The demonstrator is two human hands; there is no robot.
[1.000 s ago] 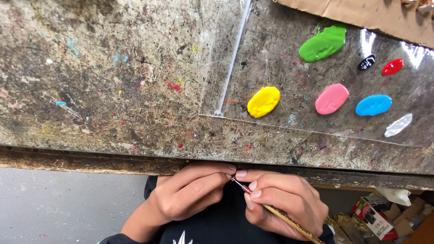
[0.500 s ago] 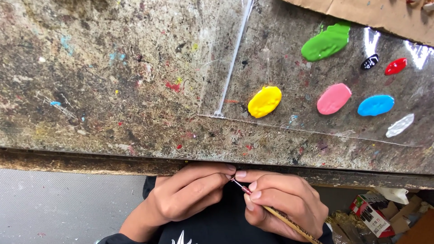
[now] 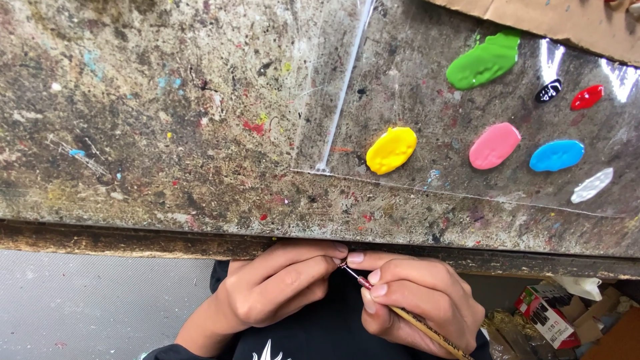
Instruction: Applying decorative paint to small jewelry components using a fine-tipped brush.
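Thin wooden paintbrush (image 3: 400, 313), metal ferrule, slanted, below table edge

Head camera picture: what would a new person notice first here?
The bright paint blobs on the clear sheet at upper right stand out: green blob, yellow blob, pink blob and blue blob. They lie on a worn, paint-speckled table. Below its edge, the left hand and right hand meet at the tip of a thin paintbrush.

A grey-brown worktable (image 3: 167, 133) speckled with red, blue and yellow flecks. On a clear sheet (image 3: 467, 193) lie paint blobs: green (image 3: 483, 61), yellow (image 3: 391, 150), pink (image 3: 494, 145), blue (image 3: 557, 155), red (image 3: 587, 97), black (image 3: 548, 91), white (image 3: 591, 185). The paintbrush (image 3: 413, 320) has a tan handle.
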